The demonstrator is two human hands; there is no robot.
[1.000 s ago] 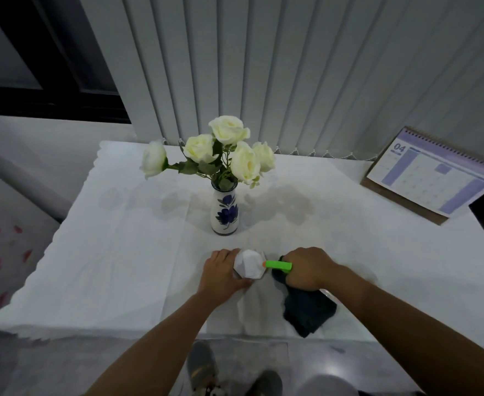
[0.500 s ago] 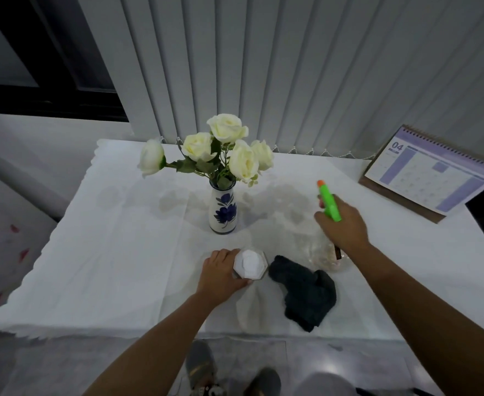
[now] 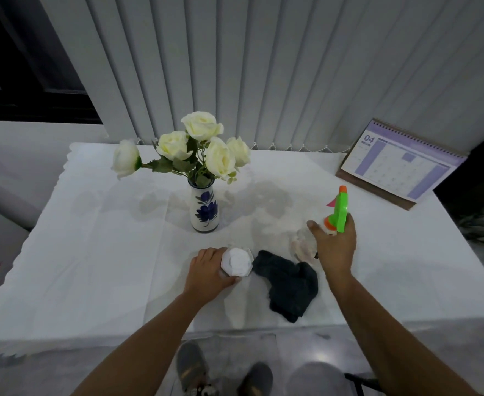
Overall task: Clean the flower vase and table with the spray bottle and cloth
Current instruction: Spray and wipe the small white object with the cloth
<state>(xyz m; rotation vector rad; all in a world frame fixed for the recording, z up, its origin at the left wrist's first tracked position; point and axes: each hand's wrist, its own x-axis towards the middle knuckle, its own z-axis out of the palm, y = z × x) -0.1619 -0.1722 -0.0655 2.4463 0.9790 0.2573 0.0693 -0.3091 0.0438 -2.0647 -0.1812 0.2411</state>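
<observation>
A white vase [image 3: 204, 210] with blue flowers painted on it stands mid-table and holds white roses [image 3: 200, 147]. My right hand [image 3: 335, 250] grips a spray bottle [image 3: 340, 210] with a clear body and a green trigger head, right of the vase; its nozzle points away from me. A dark cloth [image 3: 289, 284] lies crumpled on the white table [image 3: 92, 252] between my hands. My left hand [image 3: 206, 270] wraps around a small white faceted container [image 3: 237, 262] that stands just left of the cloth, in front of the vase.
A purple desk calendar [image 3: 400, 164] stands at the table's back right corner. Vertical blinds [image 3: 263, 67] hang behind the table. My shoes [image 3: 223, 372] show on the floor below the near table edge.
My right hand lifted the spray bottle from beside the cloth and carried it right and farther away, turning it upright. My left hand stayed on the white container.
</observation>
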